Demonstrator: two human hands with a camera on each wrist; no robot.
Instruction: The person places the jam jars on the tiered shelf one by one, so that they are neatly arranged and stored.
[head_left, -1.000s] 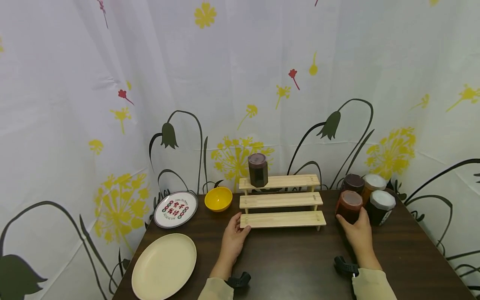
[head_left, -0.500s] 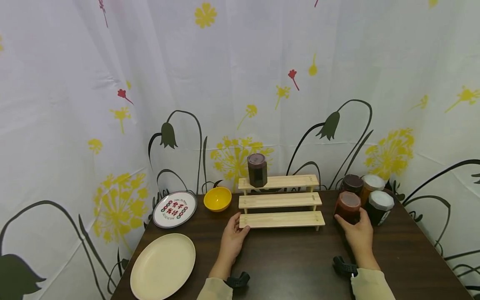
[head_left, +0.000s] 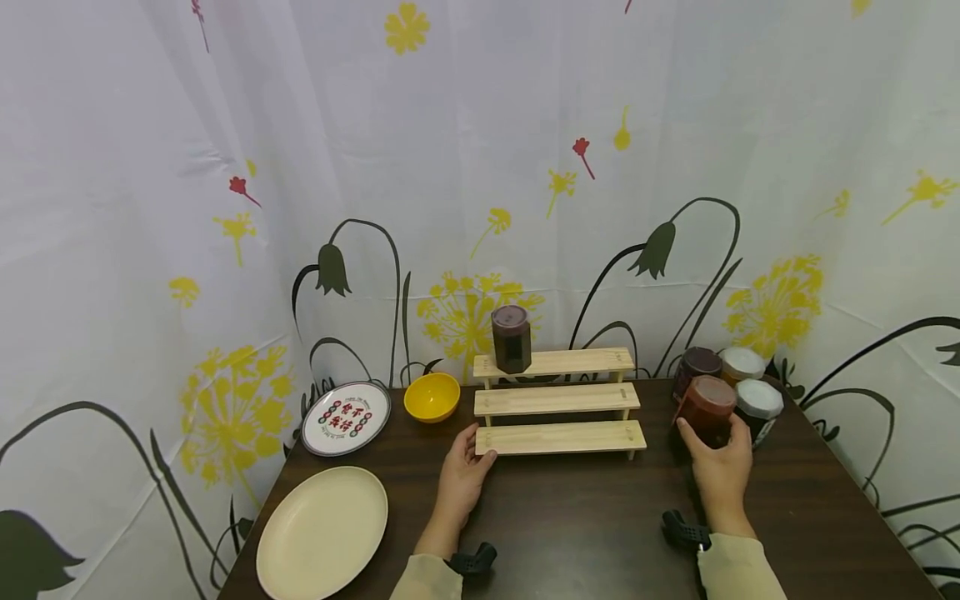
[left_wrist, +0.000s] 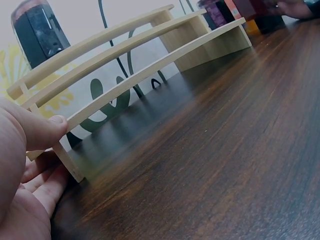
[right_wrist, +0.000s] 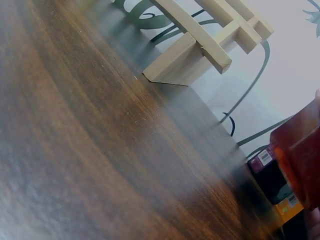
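Note:
My left hand [head_left: 461, 482] grips the left end of a three-tier wooden display rack [head_left: 558, 437]. In the left wrist view its thumb lies on the lowest shelf and its fingers are around the end support [left_wrist: 69, 162]. At the right, my right hand [head_left: 723, 475] holds a red jar [head_left: 707, 404] between thumb and fingers. This jar tilts and, in the right wrist view, hangs above the tabletop. A dark jar with a purplish lid [head_left: 512, 340] stands on the left part of the top shelf.
Behind the red jar are a dark purple jar [head_left: 697, 367], a white-lidded amber jar [head_left: 741, 365] and a white-lidded dark jar [head_left: 759, 404]. On the left are a yellow bowl [head_left: 432, 397], a patterned plate [head_left: 347, 418] and a cream oval plate [head_left: 322, 533]. A printed curtain [head_left: 420, 167] backs the table.
My right hand has raised and tilted the red jar, which now covers more of the jars behind it. The left hand keeps its grip on the rack; the view has shifted slightly.

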